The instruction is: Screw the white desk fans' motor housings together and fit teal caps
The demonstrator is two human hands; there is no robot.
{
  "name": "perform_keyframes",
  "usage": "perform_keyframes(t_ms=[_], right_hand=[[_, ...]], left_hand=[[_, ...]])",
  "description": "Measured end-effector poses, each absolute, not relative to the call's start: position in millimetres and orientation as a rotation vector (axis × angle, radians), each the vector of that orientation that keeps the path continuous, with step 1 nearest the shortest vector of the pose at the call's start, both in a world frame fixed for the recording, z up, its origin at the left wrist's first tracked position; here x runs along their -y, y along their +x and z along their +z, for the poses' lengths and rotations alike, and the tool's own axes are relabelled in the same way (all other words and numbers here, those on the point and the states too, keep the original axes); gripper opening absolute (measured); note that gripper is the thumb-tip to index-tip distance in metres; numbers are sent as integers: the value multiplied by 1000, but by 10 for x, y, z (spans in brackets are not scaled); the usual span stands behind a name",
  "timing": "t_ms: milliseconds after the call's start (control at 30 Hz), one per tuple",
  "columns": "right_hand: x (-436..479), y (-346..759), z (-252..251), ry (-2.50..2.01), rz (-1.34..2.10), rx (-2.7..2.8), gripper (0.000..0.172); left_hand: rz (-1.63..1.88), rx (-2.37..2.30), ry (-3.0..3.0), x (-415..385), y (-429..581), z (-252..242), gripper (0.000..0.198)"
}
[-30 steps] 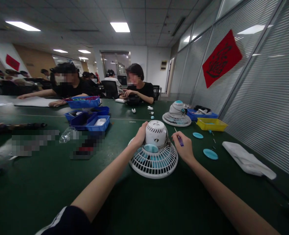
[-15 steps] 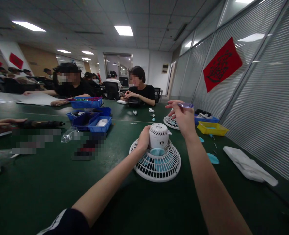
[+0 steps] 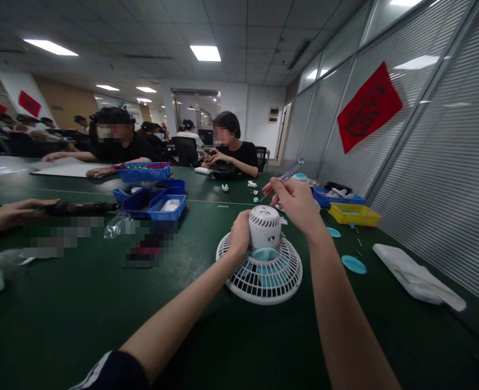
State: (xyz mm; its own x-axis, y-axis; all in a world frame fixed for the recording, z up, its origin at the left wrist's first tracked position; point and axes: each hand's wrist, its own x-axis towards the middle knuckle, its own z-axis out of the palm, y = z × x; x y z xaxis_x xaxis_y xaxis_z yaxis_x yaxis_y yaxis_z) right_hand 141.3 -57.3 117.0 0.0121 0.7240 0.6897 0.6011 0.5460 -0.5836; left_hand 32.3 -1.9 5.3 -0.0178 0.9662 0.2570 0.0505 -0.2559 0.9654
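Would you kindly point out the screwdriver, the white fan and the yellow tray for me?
screwdriver (image 3: 292,169), head view, on its clear purple handle.
white fan (image 3: 266,227), head view, on the round motor housing above the grille.
yellow tray (image 3: 356,221), head view, on its near wall.

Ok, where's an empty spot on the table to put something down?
Bare green table lies left of the fan, nearer than the blue bins. It is crowded right of the fan, with teal discs, a yellow tray and a white cloth.
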Motion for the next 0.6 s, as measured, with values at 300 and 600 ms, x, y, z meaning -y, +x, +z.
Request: perform_keyframes(t_ms=[300,600], right_hand=[[527,1432,1129,-1258,-3,1730,33],[476,1453,1046,-1309,40,1687,32]], left_hand=[[1413,-1119,1412,19,314,49,39],[1391,-1094,1397,3,299,78,36]])
